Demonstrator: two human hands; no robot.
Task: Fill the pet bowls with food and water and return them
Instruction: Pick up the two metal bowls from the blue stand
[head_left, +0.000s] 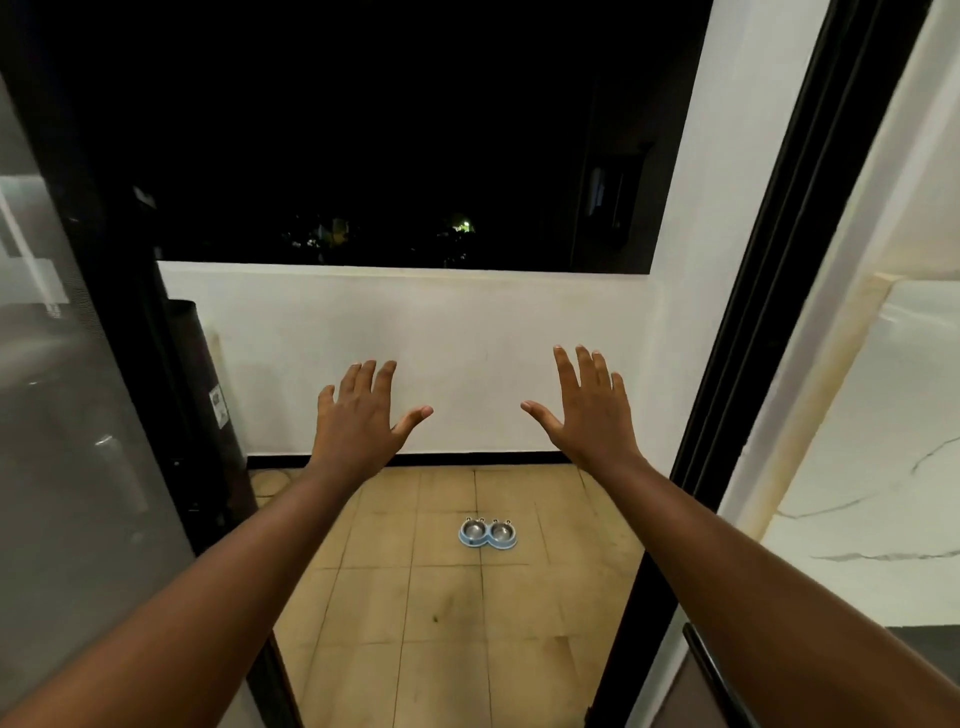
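Observation:
A light blue double pet feeder (488, 533) with two round steel bowls lies on the tan tiled balcony floor, between and below my outstretched arms. Both bowls look bare inside. My left hand (361, 415) is raised at chest height, palm down, fingers spread, holding nothing. At the same height my right hand (587, 410) is also spread and holds nothing. Both hands are well above and nearer to me than the feeder, touching nothing.
I stand in a sliding door opening: a glass panel (62, 415) with black frame on the left, a black door frame (737, 364) on the right. A low white parapet wall (441, 353) closes the balcony. A dark cylinder (208, 395) stands in the left corner.

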